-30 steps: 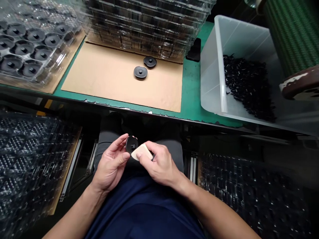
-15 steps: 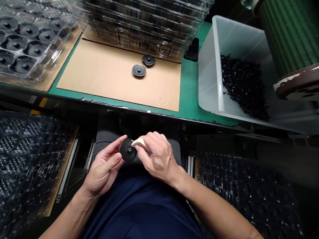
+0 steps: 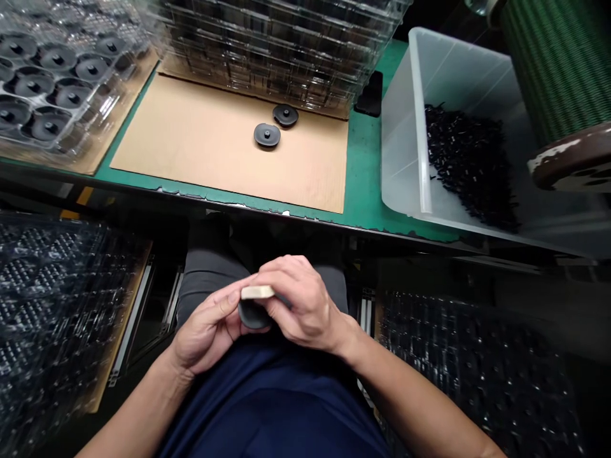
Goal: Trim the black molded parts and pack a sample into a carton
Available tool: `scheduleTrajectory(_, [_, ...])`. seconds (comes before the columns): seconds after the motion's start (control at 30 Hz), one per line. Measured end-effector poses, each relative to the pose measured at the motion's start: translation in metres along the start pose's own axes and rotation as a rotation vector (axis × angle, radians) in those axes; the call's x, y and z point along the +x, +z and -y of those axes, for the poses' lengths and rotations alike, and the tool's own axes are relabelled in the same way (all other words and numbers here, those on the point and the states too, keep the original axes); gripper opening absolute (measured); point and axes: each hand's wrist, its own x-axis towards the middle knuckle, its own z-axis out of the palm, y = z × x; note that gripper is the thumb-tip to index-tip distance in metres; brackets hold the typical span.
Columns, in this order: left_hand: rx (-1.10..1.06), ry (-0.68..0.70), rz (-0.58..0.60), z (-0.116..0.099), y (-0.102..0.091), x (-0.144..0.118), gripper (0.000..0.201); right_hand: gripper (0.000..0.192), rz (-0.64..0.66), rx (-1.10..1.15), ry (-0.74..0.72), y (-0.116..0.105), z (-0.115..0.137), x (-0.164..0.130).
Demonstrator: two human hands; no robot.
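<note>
Over my lap, my left hand [image 3: 206,331] holds a round black plastic disc [image 3: 252,314] by its edge. My right hand [image 3: 300,305] grips a small beige block [image 3: 258,292] and presses it against the top of the disc. The disc is tilted away, so its hub is hidden. Two more black discs [image 3: 266,134] [image 3: 285,114] lie on the cardboard sheet [image 3: 200,146] on the green table.
Stacks of clear blister trays [image 3: 286,44] stand at the back. A tray of black discs [image 3: 42,95] is at the left. A translucent bin [image 3: 410,127] with small black parts [image 3: 468,165] sits at the right. Dark trays [image 3: 52,305] flank my legs below the table edge.
The disc has turned from facing me to edge-on, and both hands have closed together around it. The beige block moved from the disc's rim to lie across its top.
</note>
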Motion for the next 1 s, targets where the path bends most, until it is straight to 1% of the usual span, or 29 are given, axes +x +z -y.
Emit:
scheduleTrajectory(0.03, [-0.001, 0.024, -0.027, -0.002, 0.003, 0.001, 0.039, 0.020, -0.067, 0.055, 0.048, -0.001, -0.002, -0.002])
scheduleTrajectory(0.07, [0.003, 0.046, -0.064, -0.004, 0.006, 0.002, 0.043, 0.023, -0.126, 0.112, 0.122, -0.002, -0.004, -0.004])
scheduleTrajectory(0.1, [0.016, 0.065, -0.104, -0.007, 0.008, 0.004, 0.044, 0.022, -0.160, 0.169, 0.216, -0.002, -0.005, -0.008])
scheduleTrajectory(0.17, [0.063, 0.105, -0.191, -0.011, 0.012, 0.009, 0.044, 0.018, -0.135, 0.266, 0.431, 0.001, -0.009, -0.016])
scheduleTrajectory(0.23, [0.123, 0.153, -0.253, -0.014, 0.014, 0.014, 0.046, 0.030, -0.050, 0.309, 0.607, 0.009, -0.012, -0.024])
scheduleTrajectory(0.3, [0.157, 0.185, -0.264, -0.013, 0.016, 0.017, 0.052, 0.035, -0.002, 0.315, 0.688, 0.019, -0.013, -0.029])
scheduleTrajectory(0.4, [0.178, 0.186, -0.219, -0.011, 0.019, 0.016, 0.060, 0.037, -0.019, 0.372, 0.696, 0.028, -0.014, -0.029])
scheduleTrajectory(0.5, [0.241, 0.208, -0.161, -0.008, 0.021, 0.013, 0.065, 0.043, -0.022, 0.466, 0.718, 0.030, -0.013, -0.025])
scheduleTrajectory(0.57, [0.295, 0.245, -0.158, -0.006, 0.022, 0.012, 0.066, 0.044, -0.027, 0.491, 0.685, 0.031, -0.012, -0.023])
scheduleTrajectory(0.67, [0.350, 0.298, -0.248, -0.003, 0.022, 0.014, 0.059, 0.049, -0.060, 0.472, 0.536, 0.033, -0.009, -0.021])
scheduleTrajectory(0.73, [0.389, 0.312, -0.311, -0.001, 0.022, 0.017, 0.056, 0.052, -0.053, 0.443, 0.459, 0.035, -0.005, -0.021])
scheduleTrajectory(0.83, [0.495, 0.394, -0.420, 0.001, 0.020, 0.021, 0.046, 0.046, -0.017, 0.396, 0.427, 0.038, -0.002, -0.023])
scheduleTrajectory(0.9, [0.525, 0.464, -0.481, 0.002, 0.020, 0.022, 0.038, 0.044, -0.024, 0.365, 0.422, 0.039, -0.001, -0.024])
scheduleTrajectory(0.93, [0.507, 0.472, -0.491, 0.001, 0.019, 0.023, 0.037, 0.045, -0.036, 0.354, 0.422, 0.039, -0.001, -0.024])
scheduleTrajectory(1.0, [0.418, 0.431, -0.480, 0.000, 0.018, 0.024, 0.037, 0.048, -0.047, 0.356, 0.437, 0.040, -0.001, -0.025])
